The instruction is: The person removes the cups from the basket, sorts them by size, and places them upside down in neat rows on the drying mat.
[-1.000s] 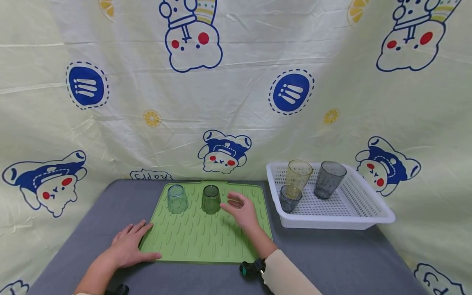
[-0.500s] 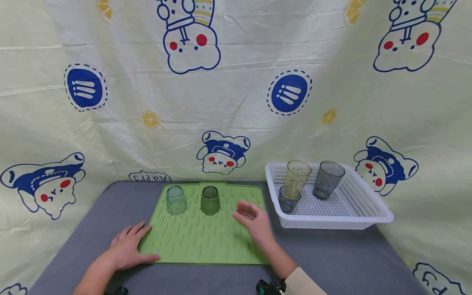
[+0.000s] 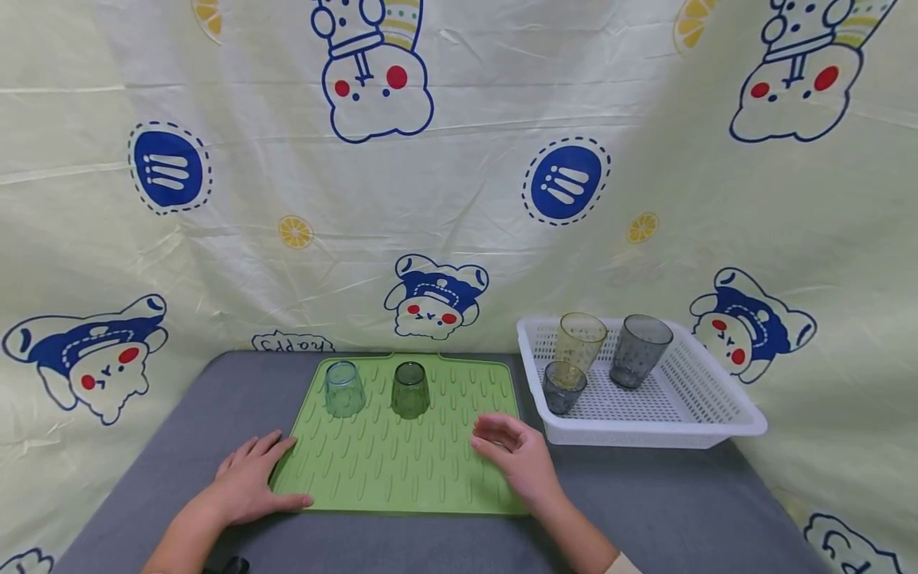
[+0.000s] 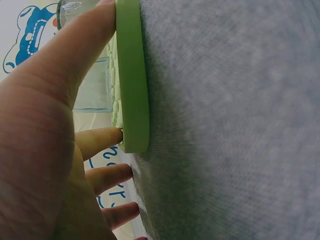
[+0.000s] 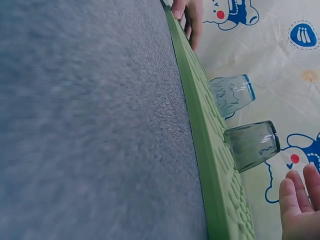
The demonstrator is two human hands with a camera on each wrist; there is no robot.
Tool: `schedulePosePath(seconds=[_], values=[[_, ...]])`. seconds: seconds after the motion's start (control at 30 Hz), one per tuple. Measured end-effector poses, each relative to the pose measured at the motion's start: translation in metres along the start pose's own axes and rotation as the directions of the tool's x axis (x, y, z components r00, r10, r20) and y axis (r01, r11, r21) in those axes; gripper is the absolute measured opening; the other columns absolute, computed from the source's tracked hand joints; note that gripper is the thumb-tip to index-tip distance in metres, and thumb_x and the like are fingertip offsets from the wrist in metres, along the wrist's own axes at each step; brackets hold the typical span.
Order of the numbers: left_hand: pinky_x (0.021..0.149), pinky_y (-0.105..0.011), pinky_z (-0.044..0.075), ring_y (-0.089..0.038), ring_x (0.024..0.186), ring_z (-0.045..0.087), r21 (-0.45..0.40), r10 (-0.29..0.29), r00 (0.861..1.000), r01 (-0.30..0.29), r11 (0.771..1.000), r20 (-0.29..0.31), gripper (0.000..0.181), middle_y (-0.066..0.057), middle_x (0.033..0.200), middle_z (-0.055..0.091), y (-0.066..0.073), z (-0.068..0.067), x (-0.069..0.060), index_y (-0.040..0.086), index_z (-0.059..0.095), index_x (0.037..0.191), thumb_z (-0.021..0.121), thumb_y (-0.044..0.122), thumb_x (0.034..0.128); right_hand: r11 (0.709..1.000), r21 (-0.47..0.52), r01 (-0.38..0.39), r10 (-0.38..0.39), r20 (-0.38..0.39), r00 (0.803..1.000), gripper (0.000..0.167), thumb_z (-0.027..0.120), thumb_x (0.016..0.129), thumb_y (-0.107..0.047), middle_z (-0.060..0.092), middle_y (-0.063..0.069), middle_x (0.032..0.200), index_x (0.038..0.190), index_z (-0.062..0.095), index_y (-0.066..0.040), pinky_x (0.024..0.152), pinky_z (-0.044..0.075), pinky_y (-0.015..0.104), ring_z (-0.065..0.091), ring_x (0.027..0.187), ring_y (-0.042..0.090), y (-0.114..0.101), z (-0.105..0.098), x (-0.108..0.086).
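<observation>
On the green drying mat (image 3: pixel 402 478) two glasses stand upside down near the back: a light blue glass (image 3: pixel 345 391) at the left and a dark green glass (image 3: pixel 410 391) right of it. My left hand (image 3: pixel 247 482) rests at the mat's left front corner, fingers spread, thumb and forefinger touching its edge; the left wrist view shows the forefinger (image 4: pixel 100 142) at the corner. Over the mat's right side hovers my right hand (image 3: pixel 519 462), fingers loosely bent and holding nothing. In the right wrist view its fingers (image 5: pixel 302 195) are apart from the green glass.
A white basket (image 3: pixel 645 433) stands right of the mat. Inside it are a yellow glass (image 3: pixel 581 339), a tall grey glass (image 3: pixel 641 351) and a small dark glass (image 3: pixel 564 388). Grey cloth (image 3: pixel 645 510) covers the table, and a printed curtain (image 3: pixel 473 199) hangs behind.
My right hand has drawn away from the green glass, moving right and toward me. The left hand and both glasses on the mat have stayed in place.
</observation>
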State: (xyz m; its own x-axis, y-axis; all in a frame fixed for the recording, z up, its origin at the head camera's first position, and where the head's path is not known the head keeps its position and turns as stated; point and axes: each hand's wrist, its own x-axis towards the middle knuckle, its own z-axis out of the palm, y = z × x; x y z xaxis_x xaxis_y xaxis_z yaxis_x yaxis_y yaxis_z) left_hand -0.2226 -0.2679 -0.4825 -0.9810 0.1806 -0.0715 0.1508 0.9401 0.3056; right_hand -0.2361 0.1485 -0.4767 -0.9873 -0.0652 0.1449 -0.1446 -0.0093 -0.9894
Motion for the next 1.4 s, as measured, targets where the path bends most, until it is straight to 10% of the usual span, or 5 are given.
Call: schedulePosePath(seconds=[0.3, 0.6, 1.03, 1.4], values=[[0.102, -0.082, 0.029, -0.063, 0.140, 0.033, 0.002, 0.008, 1.000, -0.008, 1.000, -0.010, 0.108, -0.028, 0.157, 0.040, 0.000, 0.000, 0.000, 0.006, 0.049, 0.150, 0.075, 0.075, 0.0721, 0.998, -0.019, 0.055, -0.054, 0.042, 0.998, 0.043, 0.081, 0.085, -0.003, 0.074, 0.009, 0.113, 0.123, 0.064, 0.010, 0.093, 0.059, 0.024, 0.072, 0.108, 0.018, -0.012, -0.017, -0.011], [0.102, -0.081, 0.031, -0.061, 0.139, 0.034, 0.010, 0.007, 1.000, -0.007, 1.000, -0.005, 0.107, -0.027, 0.156, 0.041, 0.002, 0.000, 0.000, 0.007, 0.049, 0.151, 0.075, 0.075, 0.0730, 0.974, -0.106, 0.198, -0.187, 0.106, 0.977, 0.035, 0.078, 0.088, -0.003, 0.072, 0.023, 0.113, 0.120, 0.066, 0.007, 0.087, 0.061, 0.025, 0.073, 0.103, 0.015, -0.036, -0.042, -0.020], [0.102, -0.080, 0.031, -0.060, 0.139, 0.035, 0.002, 0.005, 1.000, -0.005, 1.000, -0.011, 0.109, -0.026, 0.156, 0.042, 0.003, -0.001, -0.001, 0.006, 0.049, 0.150, 0.075, 0.076, 0.0715, 0.904, -0.203, 0.377, -0.384, 0.005, 0.923, 0.031, 0.075, 0.087, 0.008, 0.074, 0.012, 0.110, 0.117, 0.067, 0.009, 0.086, 0.060, 0.022, 0.073, 0.101, 0.014, -0.059, -0.079, -0.018], [0.102, -0.080, 0.031, -0.060, 0.139, 0.035, -0.009, -0.004, 1.000, 0.004, 1.000, 0.001, 0.109, -0.027, 0.156, 0.042, 0.004, -0.003, -0.002, 0.005, 0.049, 0.150, 0.076, 0.075, 0.0715, 0.861, -0.400, 0.315, -0.385, -0.105, 0.917, 0.030, 0.078, 0.089, -0.003, 0.072, 0.001, 0.110, 0.117, 0.069, 0.003, 0.089, 0.055, 0.013, 0.069, 0.100, 0.002, -0.062, -0.112, 0.001]])
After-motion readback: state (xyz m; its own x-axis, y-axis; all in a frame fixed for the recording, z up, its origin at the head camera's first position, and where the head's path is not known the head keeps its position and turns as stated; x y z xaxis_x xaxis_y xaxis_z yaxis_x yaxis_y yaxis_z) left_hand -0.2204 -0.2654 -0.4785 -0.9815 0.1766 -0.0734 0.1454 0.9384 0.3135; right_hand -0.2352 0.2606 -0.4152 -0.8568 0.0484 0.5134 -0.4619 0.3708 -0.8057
